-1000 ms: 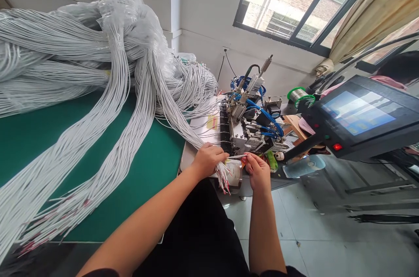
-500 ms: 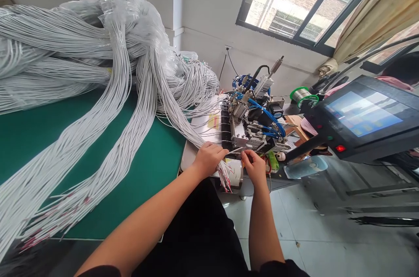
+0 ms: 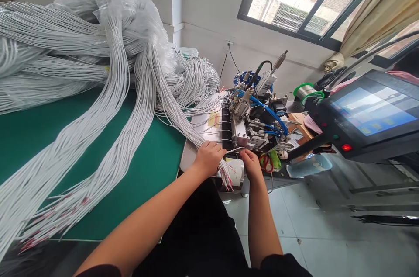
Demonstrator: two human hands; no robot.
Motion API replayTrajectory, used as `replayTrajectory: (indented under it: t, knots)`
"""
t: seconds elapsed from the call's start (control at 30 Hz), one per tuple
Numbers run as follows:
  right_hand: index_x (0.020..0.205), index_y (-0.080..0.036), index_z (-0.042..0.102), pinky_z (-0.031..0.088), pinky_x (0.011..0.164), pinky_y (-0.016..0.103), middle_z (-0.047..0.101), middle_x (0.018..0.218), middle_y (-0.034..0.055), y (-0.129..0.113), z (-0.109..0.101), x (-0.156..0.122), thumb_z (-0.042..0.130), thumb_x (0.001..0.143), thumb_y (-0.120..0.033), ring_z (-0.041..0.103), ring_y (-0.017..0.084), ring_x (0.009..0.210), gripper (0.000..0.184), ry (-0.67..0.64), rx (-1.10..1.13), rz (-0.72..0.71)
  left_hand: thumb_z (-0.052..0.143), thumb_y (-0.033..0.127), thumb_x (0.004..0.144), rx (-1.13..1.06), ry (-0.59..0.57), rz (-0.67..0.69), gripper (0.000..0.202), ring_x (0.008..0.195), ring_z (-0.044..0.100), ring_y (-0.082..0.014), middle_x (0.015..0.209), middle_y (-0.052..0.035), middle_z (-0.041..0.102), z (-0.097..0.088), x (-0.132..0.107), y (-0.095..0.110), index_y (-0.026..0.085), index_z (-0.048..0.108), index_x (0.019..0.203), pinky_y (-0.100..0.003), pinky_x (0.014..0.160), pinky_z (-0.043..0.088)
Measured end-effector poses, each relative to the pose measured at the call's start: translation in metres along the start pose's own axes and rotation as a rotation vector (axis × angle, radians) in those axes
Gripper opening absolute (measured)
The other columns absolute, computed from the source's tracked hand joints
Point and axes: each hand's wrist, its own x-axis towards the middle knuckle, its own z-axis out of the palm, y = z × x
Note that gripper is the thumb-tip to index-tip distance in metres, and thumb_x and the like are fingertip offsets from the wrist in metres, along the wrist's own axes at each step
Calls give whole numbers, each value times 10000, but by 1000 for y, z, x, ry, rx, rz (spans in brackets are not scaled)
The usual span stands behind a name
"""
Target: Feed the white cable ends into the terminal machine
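My left hand (image 3: 208, 157) is closed round a bundle of thin grey cables (image 3: 176, 124), whose red-tipped ends fan out below my fist. My right hand (image 3: 249, 163) pinches a single grey cable (image 3: 233, 150) that runs between the two hands. Both hands sit at the front of a small metal machine (image 3: 250, 124) with blue hoses. A white roll (image 3: 236, 171) lies just under the hands.
Large heaps of grey cable (image 3: 81, 67), partly in clear plastic, cover the green mat (image 3: 153, 159). A touchscreen panel (image 3: 369, 115) juts in at the right. A solder spool (image 3: 304, 92) and a blue tray (image 3: 306, 165) stand behind and beside the machine. Grey floor lies below.
My right hand has moved left and up toward the machine and closer to my left hand, still pinching the cable. The left hand has stayed on the bundle.
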Motion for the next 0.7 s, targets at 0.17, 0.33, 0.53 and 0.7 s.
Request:
replayTrajectory:
  t: [0.17, 0.33, 0.53, 0.7]
  knots:
    - [583, -199, 467, 221, 433, 222, 334, 470, -81, 1, 8, 1, 632, 623, -441, 264, 74, 430, 295, 32, 110, 67, 551, 156, 784, 10, -11, -11, 159, 813, 527, -243, 768, -67, 616, 0, 2, 0, 189, 669, 885, -370, 722, 381]
    - [601, -195, 479, 258, 436, 225, 377, 482, -76, 3, 8, -4, 673, 614, -477, 305, 77, 430, 343, 42, 153, 74, 552, 152, 778, 3, -10, -2, 165, 809, 521, -241, 767, -70, 615, -3, 1, 1, 185, 671, 888, -368, 721, 396]
    - [668, -156, 574, 275, 456, 207, 455, 527, -54, 7, -2, -22, 706, 674, -492, 359, 73, 476, 361, 170, 83, 3, 549, 154, 793, -14, -35, -7, 191, 837, 528, -232, 817, -70, 618, -3, -1, 0, 186, 669, 938, -364, 752, 423]
    - [833, -160, 667, 424, 589, 233, 645, 747, 20, -2, -11, -36, 719, 692, -457, 552, 134, 651, 333, 242, 8, -91, 586, 121, 739, -15, -62, -27, 255, 947, 536, -239, 1023, -93, 622, -3, -1, 0, 160, 667, 978, -363, 797, 442]
